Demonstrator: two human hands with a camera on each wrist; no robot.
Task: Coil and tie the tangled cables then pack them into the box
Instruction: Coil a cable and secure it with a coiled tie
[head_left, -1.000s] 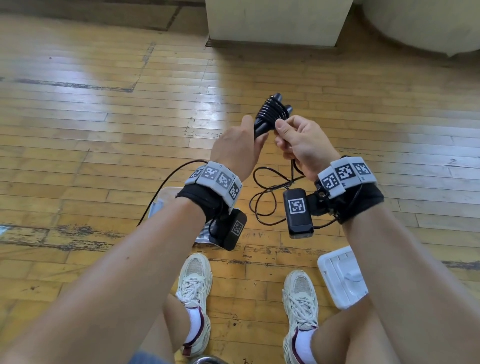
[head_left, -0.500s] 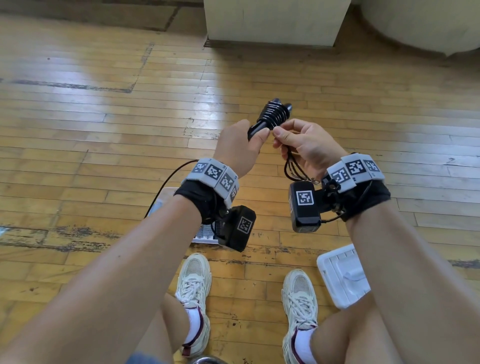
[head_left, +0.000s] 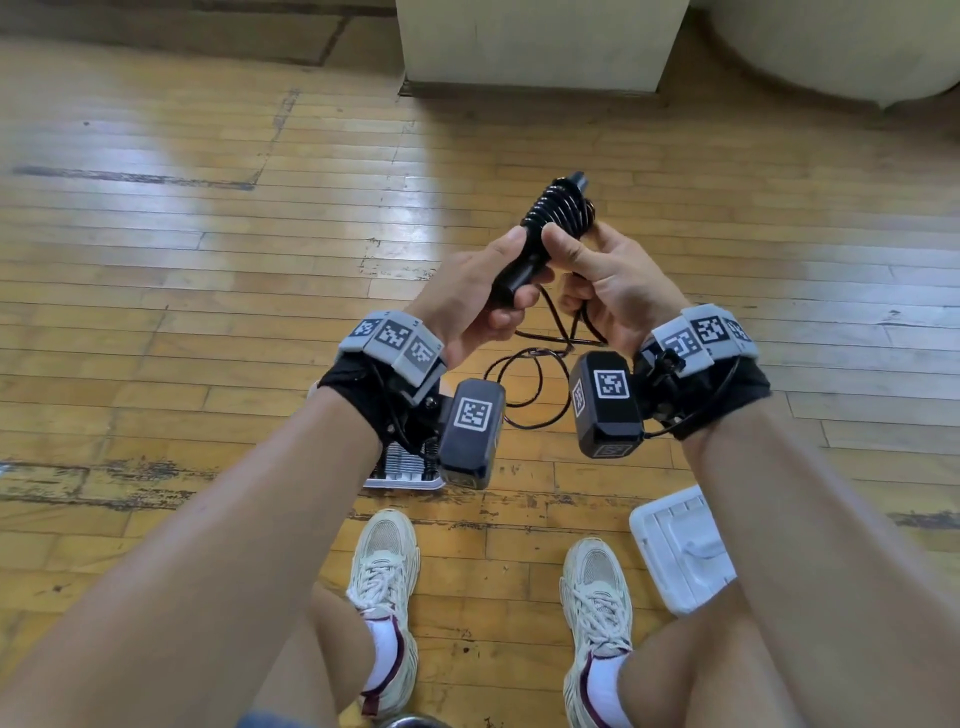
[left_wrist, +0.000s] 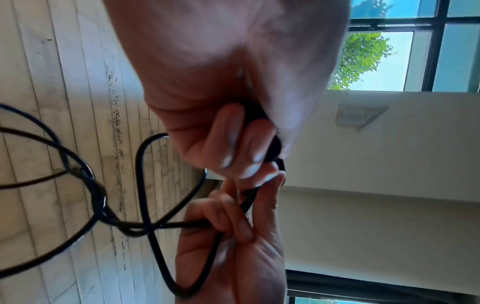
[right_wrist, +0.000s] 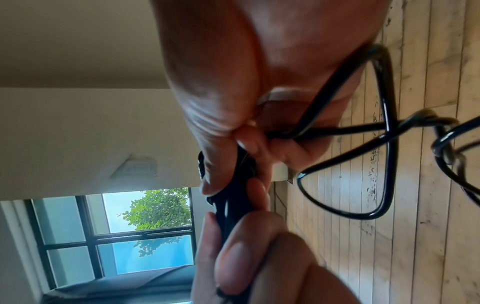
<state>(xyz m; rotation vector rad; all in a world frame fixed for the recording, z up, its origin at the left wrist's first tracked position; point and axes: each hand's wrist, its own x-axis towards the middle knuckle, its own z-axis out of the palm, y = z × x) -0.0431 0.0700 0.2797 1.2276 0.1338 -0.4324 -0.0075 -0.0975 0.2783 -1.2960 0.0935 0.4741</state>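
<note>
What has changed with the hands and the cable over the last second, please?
The loose cable hanging below the hands has changed shape: it drew up briefly and now sags in loops again. The left hand has rolled palm-up, still gripping the bundle low down; the right hand still pinches it beside the wraps. The bundle, white lid and shoes have barely moved.
</note>
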